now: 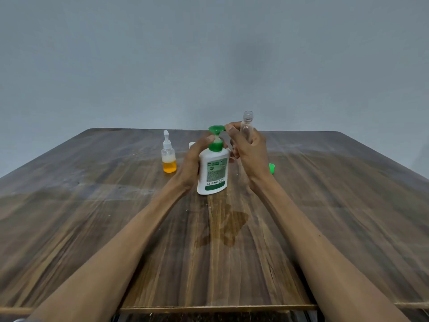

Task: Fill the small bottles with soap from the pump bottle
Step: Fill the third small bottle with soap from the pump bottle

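Observation:
A white pump bottle (213, 171) with a green pump head (216, 130) stands tilted on the wooden table (92, 228). My left hand (193, 160) grips its body from the left. My right hand (249, 151) holds a small clear bottle (247, 125), uncapped and mouth up, just right of the pump; its fingertips touch the pump's spout. A second small bottle (168, 156) with a white pump cap and orange soap in its lower part stands to the left.
A small green cap (272, 168) lies on the table right of my right wrist. A small white object (191, 145) shows behind my left hand. A wet patch (228, 225) marks the wood in front of the pump bottle. A grey wall rises behind the table.

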